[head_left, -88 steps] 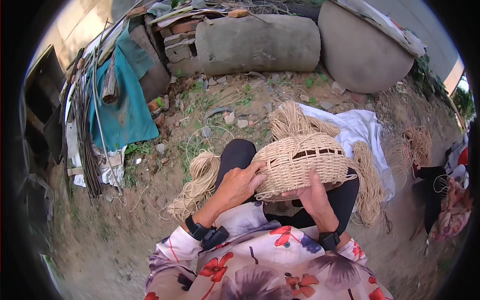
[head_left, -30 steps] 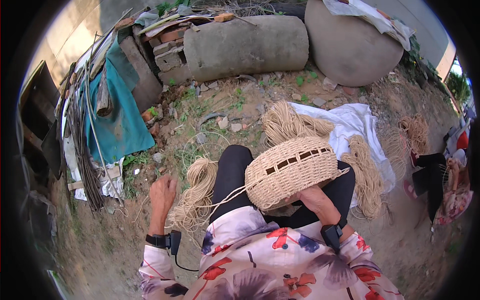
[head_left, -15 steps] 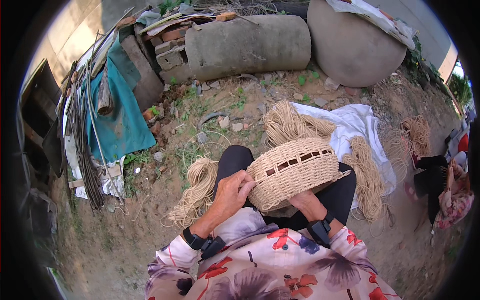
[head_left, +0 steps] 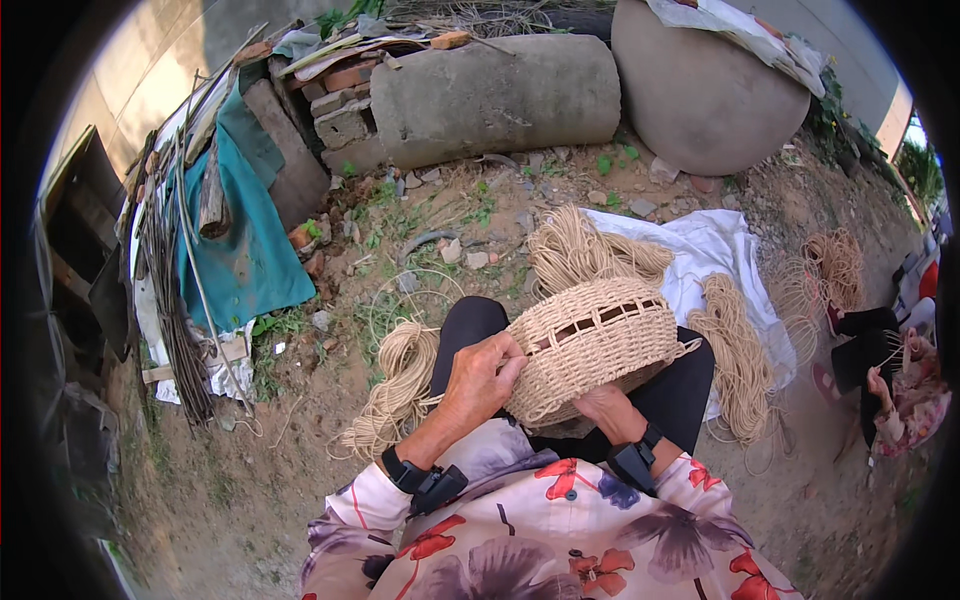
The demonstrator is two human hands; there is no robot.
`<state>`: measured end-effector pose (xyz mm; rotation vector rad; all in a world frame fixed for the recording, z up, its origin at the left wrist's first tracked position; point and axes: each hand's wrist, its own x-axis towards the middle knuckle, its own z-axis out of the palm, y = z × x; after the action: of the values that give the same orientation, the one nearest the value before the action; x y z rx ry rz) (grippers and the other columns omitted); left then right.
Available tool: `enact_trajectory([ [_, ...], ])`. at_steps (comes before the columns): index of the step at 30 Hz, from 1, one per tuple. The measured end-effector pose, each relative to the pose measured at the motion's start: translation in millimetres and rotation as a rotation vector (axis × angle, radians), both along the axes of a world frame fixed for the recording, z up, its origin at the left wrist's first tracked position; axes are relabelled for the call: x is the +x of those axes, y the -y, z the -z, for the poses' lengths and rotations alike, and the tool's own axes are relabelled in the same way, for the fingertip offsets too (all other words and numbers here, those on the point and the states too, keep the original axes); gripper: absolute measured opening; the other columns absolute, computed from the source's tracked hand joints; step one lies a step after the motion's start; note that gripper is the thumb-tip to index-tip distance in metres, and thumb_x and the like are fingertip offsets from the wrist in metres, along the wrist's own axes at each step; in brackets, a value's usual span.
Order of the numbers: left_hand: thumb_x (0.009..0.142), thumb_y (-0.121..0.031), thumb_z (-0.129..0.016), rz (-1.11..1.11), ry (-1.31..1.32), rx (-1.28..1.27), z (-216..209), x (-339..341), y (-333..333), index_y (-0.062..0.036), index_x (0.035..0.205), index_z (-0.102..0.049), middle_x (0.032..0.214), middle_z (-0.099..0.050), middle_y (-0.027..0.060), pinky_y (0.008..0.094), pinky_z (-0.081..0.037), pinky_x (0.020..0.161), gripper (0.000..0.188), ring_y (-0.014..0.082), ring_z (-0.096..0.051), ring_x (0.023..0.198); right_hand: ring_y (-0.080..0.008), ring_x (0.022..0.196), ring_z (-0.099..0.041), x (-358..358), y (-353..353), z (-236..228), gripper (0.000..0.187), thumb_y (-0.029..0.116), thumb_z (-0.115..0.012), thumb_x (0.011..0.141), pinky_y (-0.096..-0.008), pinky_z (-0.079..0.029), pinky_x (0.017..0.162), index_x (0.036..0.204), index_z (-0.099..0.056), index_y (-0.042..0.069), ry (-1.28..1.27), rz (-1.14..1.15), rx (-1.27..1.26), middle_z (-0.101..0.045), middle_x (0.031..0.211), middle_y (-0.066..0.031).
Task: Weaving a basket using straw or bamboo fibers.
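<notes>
A woven basket (head_left: pixel 600 350) of tan twisted cord rests tilted across my lap, with a row of openings along its upper side. My right hand (head_left: pixel 608 410) grips its near lower edge, the fingers hidden under or inside it. At the basket's left side, my left hand (head_left: pixel 482 378) is closed in a pinch. Whatever lies between those fingertips is too small to make out. A loose cord end sticks out at the basket's right. Left of my knee lies a coil of the same cord (head_left: pixel 405 365).
Beyond my knees, one cord bundle (head_left: pixel 585 245) lies by a white plastic sheet (head_left: pixel 715 235), and another hank (head_left: pixel 735 335) rests at its near edge. At the right sits another person (head_left: pixel 900 380) beside more cord (head_left: pixel 832 265). A concrete cylinder (head_left: pixel 500 100) stands at the back.
My left hand has shifted slightly right and up along the basket's side, and its fingers are curled tighter. The basket has turned slightly. At the right, the other person's hands have moved.
</notes>
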<state>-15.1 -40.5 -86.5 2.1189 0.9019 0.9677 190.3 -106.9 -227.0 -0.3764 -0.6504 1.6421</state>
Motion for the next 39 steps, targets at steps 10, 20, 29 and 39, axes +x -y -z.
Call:
enact_trajectory([
  [10, 0.077, -0.004, -0.064, 0.092, -0.085, 0.180, -25.9, 6.1, -8.9, -0.0031, 0.087, -0.063, 0.076, -0.060, 0.0104, 0.0353, -0.049, 0.062, 0.010, 0.0253, -0.062, 0.071, -0.0234, 0.102, -0.060, -12.2, -21.5, -28.5, 0.028, 0.022, -0.050, 0.097, -0.0403, -0.050, 0.093, 0.117, -0.054, 0.003, -0.341, 0.004, -0.185, -0.060, 0.114, -0.0100],
  [20, 0.072, -0.013, -0.062, 0.224, -0.489, 0.378, -58.7, 14.7, -20.9, -0.0048, 0.084, -0.059, 0.080, -0.062, 0.0136, 0.0432, -0.050, 0.063, 0.014, 0.0344, -0.063, 0.075, -0.0260, 0.112, -0.056, -13.9, -33.4, 3.4, 0.039, 0.031, -0.054, 0.095, -0.0443, -0.047, 0.098, 0.123, -0.051, 0.004, 0.195, 0.272, -0.088, -0.058, 0.121, -0.0122],
  [29, 0.079, -0.007, -0.062, 0.040, 0.116, -0.174, -3.5, 3.4, -19.8, -0.0047, 0.084, -0.050, 0.066, -0.051, 0.0038, 0.0306, -0.037, 0.044, 0.014, 0.0119, -0.050, 0.052, -0.0247, 0.116, -0.053, -10.3, -20.8, 11.5, 0.034, 0.023, -0.051, 0.094, -0.0386, -0.044, 0.100, 0.121, -0.055, 0.004, 0.489, 0.284, -0.102, -0.058, 0.123, -0.0131],
  [39, 0.091, -0.003, -0.051, 0.362, 1.093, -0.311, -173.6, -116.6, -84.5, -0.0088, 0.124, -0.046, 0.084, -0.055, 0.0072, 0.0178, -0.038, 0.050, 0.033, 0.0058, -0.046, 0.063, -0.0247, 0.121, -0.051, -14.7, 12.8, -87.5, 0.036, 0.012, -0.051, 0.084, -0.0341, -0.040, 0.103, 0.119, -0.061, 0.005, 1.800, -0.002, 0.233, -0.058, 0.126, -0.0131],
])
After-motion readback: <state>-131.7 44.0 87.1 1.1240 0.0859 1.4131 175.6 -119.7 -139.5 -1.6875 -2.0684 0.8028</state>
